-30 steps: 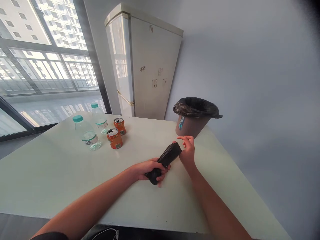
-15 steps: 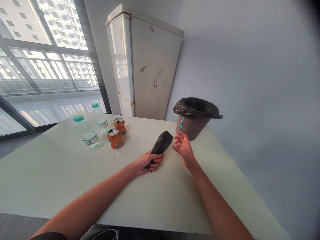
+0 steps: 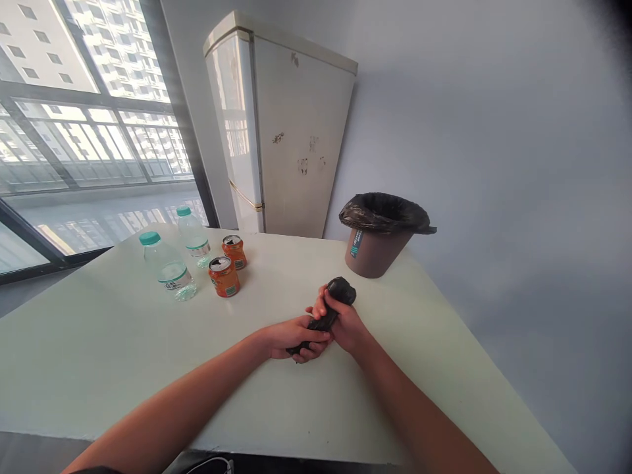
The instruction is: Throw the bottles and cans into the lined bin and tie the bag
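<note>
A bunched black plastic bag [image 3: 342, 291] is held in both hands above the table [image 3: 257, 401]. My left hand [image 3: 299, 338] wraps round its lower end. Just above it, my right hand [image 3: 343, 319] closes round the upper part, and a rounded end of the bag sticks out past the thumb. The two hands touch each other. Behind them stands a brown trash bin [image 3: 378, 253], lined with another black bag [image 3: 388, 214] folded over its rim.
On the left of the table stand two clear bottles with teal caps, a nearer bottle [image 3: 170, 270] and a farther bottle [image 3: 195, 240]. Beside them are two opened orange cans, a front can [image 3: 224, 278] and a rear can [image 3: 234, 252]. A white refrigerator [image 3: 296, 112] is beyond the table.
My right hand has moved in from beside the bin, where it was open and free, and now grips the bag's upper part. My left hand keeps its hold, slightly lower in view.
</note>
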Action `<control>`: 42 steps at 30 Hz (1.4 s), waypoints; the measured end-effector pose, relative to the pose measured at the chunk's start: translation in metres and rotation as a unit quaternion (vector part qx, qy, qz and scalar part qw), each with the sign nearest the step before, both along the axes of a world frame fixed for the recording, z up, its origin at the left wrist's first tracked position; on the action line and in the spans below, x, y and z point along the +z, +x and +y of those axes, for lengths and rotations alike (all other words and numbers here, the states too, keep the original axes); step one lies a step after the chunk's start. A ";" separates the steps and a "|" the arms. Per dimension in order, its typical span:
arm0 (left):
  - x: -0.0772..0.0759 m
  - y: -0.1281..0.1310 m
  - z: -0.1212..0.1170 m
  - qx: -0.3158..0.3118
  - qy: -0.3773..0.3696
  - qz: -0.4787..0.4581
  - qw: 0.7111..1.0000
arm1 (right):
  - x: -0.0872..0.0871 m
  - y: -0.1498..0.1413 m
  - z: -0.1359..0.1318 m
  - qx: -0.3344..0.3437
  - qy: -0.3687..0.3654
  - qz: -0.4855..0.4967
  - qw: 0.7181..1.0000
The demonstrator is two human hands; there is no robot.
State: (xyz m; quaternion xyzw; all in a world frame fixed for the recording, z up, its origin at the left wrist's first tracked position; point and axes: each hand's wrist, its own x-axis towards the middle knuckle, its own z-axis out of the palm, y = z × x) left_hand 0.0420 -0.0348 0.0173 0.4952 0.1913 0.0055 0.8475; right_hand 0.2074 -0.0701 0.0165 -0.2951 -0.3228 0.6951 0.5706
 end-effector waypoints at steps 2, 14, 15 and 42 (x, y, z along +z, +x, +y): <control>0.001 0.001 0.002 -0.003 -0.007 -0.011 1.000 | 0.002 0.006 0.004 -0.019 0.022 0.020 0.999; -0.008 0.004 0.001 -0.014 0.031 -0.005 0.999 | -0.003 0.029 0.016 -0.129 0.000 0.027 0.991; -0.008 0.004 0.001 -0.018 0.031 -0.003 0.999 | -0.002 0.031 0.016 -0.138 -0.001 0.033 0.990; -0.020 0.015 -0.004 0.132 0.084 -0.104 0.982 | -0.019 0.028 0.020 -0.107 0.090 -0.214 0.967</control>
